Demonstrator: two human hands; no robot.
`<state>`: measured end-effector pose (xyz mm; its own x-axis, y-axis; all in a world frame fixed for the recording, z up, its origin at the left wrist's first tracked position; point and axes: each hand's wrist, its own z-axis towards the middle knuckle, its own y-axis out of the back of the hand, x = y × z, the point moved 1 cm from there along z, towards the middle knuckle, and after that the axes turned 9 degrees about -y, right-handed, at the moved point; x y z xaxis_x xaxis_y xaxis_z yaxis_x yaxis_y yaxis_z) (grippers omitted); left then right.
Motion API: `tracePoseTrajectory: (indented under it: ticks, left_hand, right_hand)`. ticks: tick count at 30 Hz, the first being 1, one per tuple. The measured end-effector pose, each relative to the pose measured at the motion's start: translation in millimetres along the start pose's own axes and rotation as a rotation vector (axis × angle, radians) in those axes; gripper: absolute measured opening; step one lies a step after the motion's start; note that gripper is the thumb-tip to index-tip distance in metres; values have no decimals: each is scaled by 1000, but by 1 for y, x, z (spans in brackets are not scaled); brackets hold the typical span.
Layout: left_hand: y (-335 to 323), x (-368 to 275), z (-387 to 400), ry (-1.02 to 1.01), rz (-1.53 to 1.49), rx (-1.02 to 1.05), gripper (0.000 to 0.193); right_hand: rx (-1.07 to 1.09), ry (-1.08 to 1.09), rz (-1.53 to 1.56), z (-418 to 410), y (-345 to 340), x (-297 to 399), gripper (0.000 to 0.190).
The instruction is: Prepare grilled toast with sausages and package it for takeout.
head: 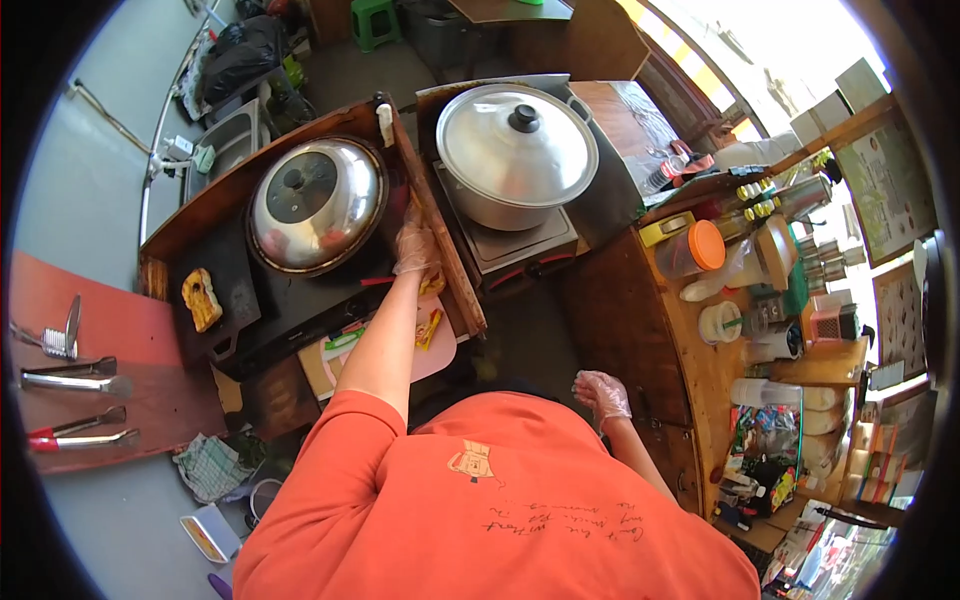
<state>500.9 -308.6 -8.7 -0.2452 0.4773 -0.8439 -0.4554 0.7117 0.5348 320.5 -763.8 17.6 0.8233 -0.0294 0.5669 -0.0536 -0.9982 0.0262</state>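
My left hand [417, 244], in a clear plastic glove, reaches down between a lidded wok and the wooden side board [439, 247] of the cooking station. Its fingertips are partly hidden, so its grip is unclear. Left of it, a domed metal lid [341, 202] with a glass centre covers the wok. A red handle [377, 281] lies by my wrist. Below, a pink cutting board [439, 360] bears a yellow packet [428, 330] and a green-handled item [345, 339]. My right hand [602, 395], also gloved, hangs beside my body with fingers loosely curled and nothing visible in it.
A browned bread slice [201, 300] lies on the black griddle [240, 277]. A large lidded aluminium pot [517, 157] stands on a stove [517, 236] to the right. Tongs [79, 382] rest on a red shelf [150, 345]. Jars and cups fill the wooden counter [694, 375].
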Motion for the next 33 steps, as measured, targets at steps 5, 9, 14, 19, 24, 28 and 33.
tracePoseTrajectory:
  ticks: [5,9,14,19,24,28,33]
  left_hand:
    - [35,1,-47,-54,104,153,34]
    - [107,-14,-109,-382,139,227,29]
    - [301,-58,-158,-638,299,149,20]
    - [520,-134,-211,-665,926,-288,23]
    - [659,-195,-255,-304,1716,-287,37]
    - [746,-153,-247,-280,1997,-163,29]
    - [776,-115,-224,11,1968,148,18]
  right_hand:
    - [67,66,-71,5,-44,25,22]
    - [155,292,-114,15,-85,41,26]
    - [-18,981,-408,-5,-153,79,13]
    - [-35,1274,-559,-53,-217,113,12]
    - [70,1433,-761,-34,-253,120,9]
    - [11,1571,-801,-25,-276,120,7]
    - [-118,1613,-878,-26,-294,111,2]
